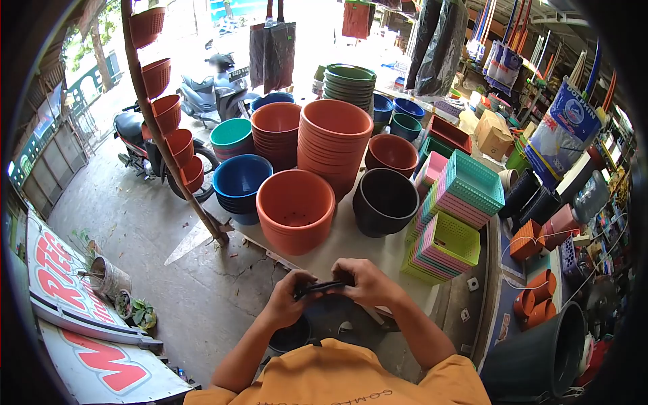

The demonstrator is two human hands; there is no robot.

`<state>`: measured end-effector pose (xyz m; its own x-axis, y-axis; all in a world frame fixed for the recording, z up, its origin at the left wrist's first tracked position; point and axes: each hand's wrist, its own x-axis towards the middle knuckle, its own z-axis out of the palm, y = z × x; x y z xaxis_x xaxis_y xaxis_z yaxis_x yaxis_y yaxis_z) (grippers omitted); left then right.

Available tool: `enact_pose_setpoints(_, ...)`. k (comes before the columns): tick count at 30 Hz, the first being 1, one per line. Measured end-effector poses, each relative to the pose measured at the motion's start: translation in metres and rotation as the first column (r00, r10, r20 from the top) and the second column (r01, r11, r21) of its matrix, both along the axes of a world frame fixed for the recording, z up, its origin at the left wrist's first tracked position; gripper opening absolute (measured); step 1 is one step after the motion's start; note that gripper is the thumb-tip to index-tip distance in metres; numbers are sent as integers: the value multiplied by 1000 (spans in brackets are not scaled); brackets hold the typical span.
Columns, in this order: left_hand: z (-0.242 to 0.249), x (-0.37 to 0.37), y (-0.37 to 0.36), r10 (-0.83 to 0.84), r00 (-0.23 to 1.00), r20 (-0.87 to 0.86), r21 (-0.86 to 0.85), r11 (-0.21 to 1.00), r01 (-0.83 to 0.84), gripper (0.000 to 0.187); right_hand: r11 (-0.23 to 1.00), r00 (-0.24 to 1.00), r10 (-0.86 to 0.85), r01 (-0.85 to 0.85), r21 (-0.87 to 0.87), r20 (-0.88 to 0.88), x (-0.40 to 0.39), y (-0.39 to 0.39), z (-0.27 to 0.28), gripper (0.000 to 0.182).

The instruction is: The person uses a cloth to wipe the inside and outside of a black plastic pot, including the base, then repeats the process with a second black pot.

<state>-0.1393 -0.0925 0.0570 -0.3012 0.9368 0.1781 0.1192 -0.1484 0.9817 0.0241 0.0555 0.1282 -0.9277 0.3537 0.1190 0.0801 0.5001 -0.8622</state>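
Note:
My left hand (283, 302) and my right hand (370, 283) are close together in front of my chest. Between them is a thin, flat black object (317, 289), with the fingers of each hand closed on one end; its kind is not clear. Just beyond the hands stands a table (307, 260) with stacked plastic pots. Nearest are an orange pot (295, 233) and a black pot (381, 214). Below my left hand, a dark round container (295, 334) is partly hidden by my arm and shirt.
Pastel baskets (442, 250) are stacked at the table's right. A leaning wooden post (165, 135) carries several hanging orange pots on the left, with parked motorcycles (162, 145) behind. A large dark bin (533, 354) stands at lower right; sign boards (101, 358) lie lower left.

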Motion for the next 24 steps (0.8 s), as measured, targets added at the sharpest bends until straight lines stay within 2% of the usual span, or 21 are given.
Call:
enact_pose_setpoints(2, -5, -4, 0, 42, 999, -28, -15, 999, -42, 29, 999, 1000, -9, 10, -43, 25, 0, 2, 1, 23)
enact_pose_setpoints(4, -7, -8, 2, -39, 940, -339, 49, 997, 59, 37, 1000, 1000, 7, -7, -17, 16, 0, 5, 3, 24)
enact_pose_setpoints(5, -9, -5, 2, -38, 940, -338, 50, 997, 59, 37, 1000, 1000, 20, -20, 9, 5, 0, 6, 4, 24)
enact_pose_setpoints(7, -11, 4, 3, 51, 978, -203, 142, 990, -22, 41, 999, 1000, 20, -21, 33, 24, 0, 9, 11, 24)
enact_pose_setpoints(8, -9, 8, 5, 48, 978, -203, 144, 989, -19, 41, 998, 999, 20, -22, 54, 42, 0, 10, 14, 25)
enact_pose_setpoints(10, 6, 17, 8, 53, 998, -18, 229, 972, -48, 34, 998, 998, 26, -29, 58, 62, 0, 12, 17, 26)
enact_pose_setpoints(11, 10, 16, 10, 50, 999, -17, 229, 972, -45, 34, 997, 996, 35, -40, 61, 83, 0, 12, 18, 27)
enact_pose_setpoints(13, 15, 13, 14, 180, 903, -391, 257, 963, -81, 25, 990, 997, 58, -64, 127, 46, 1, 14, 15, 27)
enact_pose_setpoints(14, 13, 13, 15, 178, 904, -390, 260, 963, -78, 25, 977, 996, 87, -87, 192, 9, 1, 16, 13, 28)
enact_pose_setpoints(16, 5, 10, 16, 196, 974, -109, 180, 968, -175, 26, 968, 997, 67, -76, 238, 47, 13, 23, 6, 27)
enact_pose_setpoints(18, 3, 1, 13, 218, 969, -119, 177, 965, -195, 25, 957, 995, 50, -71, 280, 82, 24, 30, 2, 26)
enact_pose_setpoints(20, -1, -5, 9, 243, 962, -125, 168, 961, -221, 24, 991, 999, -21, 17, 133, 29, 32, 33, -1, 18)
enact_pose_setpoints(22, -10, -10, 9, 236, 967, 96, 88, 966, -245, 22, 994, 995, -82, 77, 81, 54, 33, 34, -4, 17)
enact_pose_setpoints(23, -14, -11, 10, 234, 968, 94, 85, 967, -242, 22, 990, 987, -140, 137, 34, 81, 34, 34, -5, 15)
enact_pose_setpoints(24, -16, -11, 10, 227, 960, 164, 85, 966, -243, 27, 990, 987, -142, 141, 30, 79, 34, 35, -9, 15)
